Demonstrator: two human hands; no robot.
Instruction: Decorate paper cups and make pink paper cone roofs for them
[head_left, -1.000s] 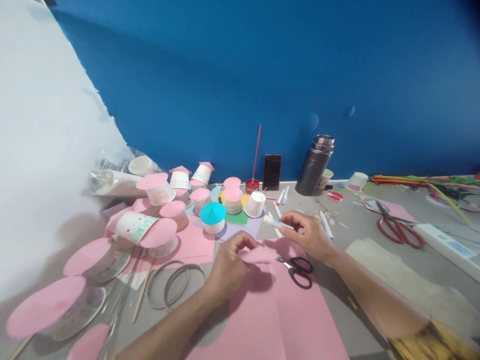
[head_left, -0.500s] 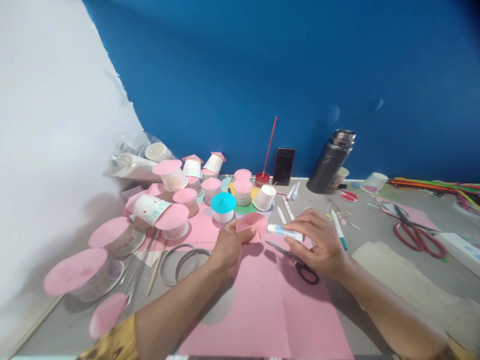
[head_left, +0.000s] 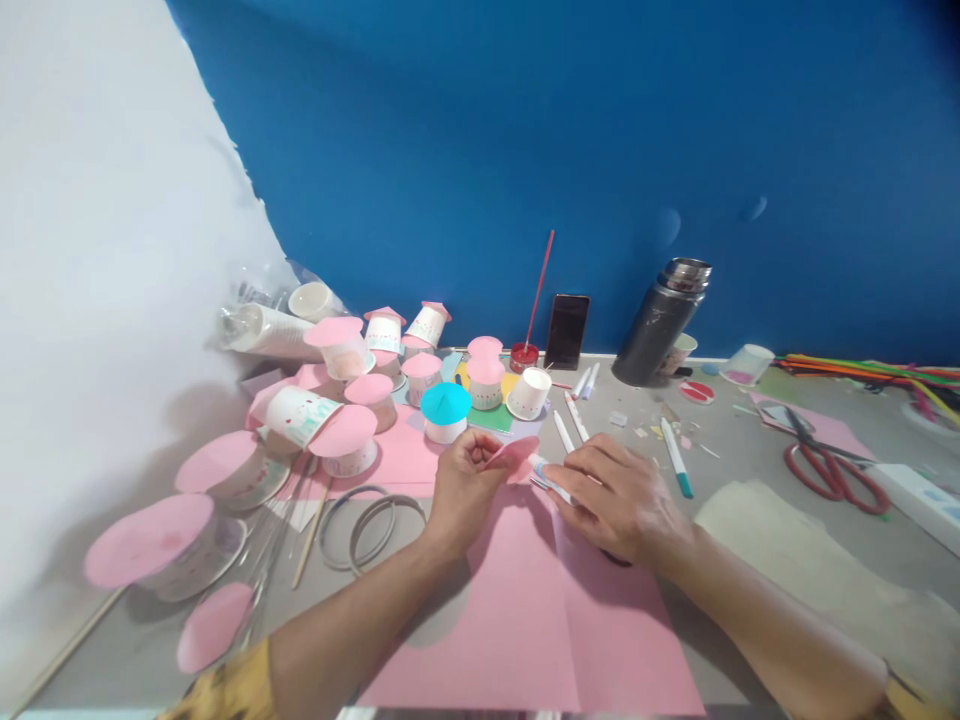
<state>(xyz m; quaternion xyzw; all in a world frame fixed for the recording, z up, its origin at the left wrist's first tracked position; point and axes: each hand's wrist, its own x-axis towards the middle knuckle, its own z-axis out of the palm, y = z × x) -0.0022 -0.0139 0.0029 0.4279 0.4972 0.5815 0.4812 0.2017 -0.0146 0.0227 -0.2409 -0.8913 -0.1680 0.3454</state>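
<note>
My left hand pinches a pink paper circle, now seen tilted, above a large pink sheet. Closed round a white and blue glue stick, my right hand brings its tip against the circle's right edge; whether it touches cannot be made out. Beneath my right hand lies a pair of dark scissors, mostly covered. Behind my left hand stands a small paper cup with a blue cone roof. Two grey rings rest to the left of my left wrist.
Several paper cups with pink paper tops crowd the left side. Along the back are a phone, a dark flask and an upright white cup. Markers and red-handled scissors lie to the right.
My right hand has moved left and the glue stick has come up to the paper circle. The circle has turned from facing me to a steeper tilt.
</note>
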